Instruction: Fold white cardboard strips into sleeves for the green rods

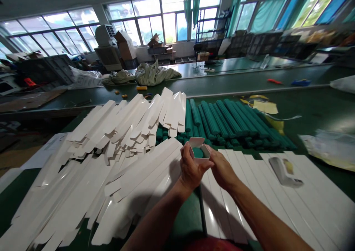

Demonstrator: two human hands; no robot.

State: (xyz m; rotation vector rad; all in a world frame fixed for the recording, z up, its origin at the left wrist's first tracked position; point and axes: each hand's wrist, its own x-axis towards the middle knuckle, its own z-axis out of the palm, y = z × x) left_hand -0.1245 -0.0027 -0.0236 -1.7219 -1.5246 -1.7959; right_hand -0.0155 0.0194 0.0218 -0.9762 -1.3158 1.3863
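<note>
Between my hands is a narrow white cardboard box [196,142], its near end open and its flaps standing out. Something green [198,153], like the end of a rod, shows inside the opening. My left hand [191,167] wraps the box's left side, with the thumb across the lower edge. My right hand [221,168] grips the right side near the open end. Beyond the box lies a stack of ribbed green rods [233,119]. To the left, unfilled-looking white cartons [130,121] are heaped at a slant. The far length of the held box is hidden.
Closed-looking white boxes [249,188] lie side by side at the right, with a white tape dispenser [285,172] on them. Plastic bags [330,149] lie at the far right. Behind are a crumpled sack [154,74], a red-handled tool [274,81] and another long bench.
</note>
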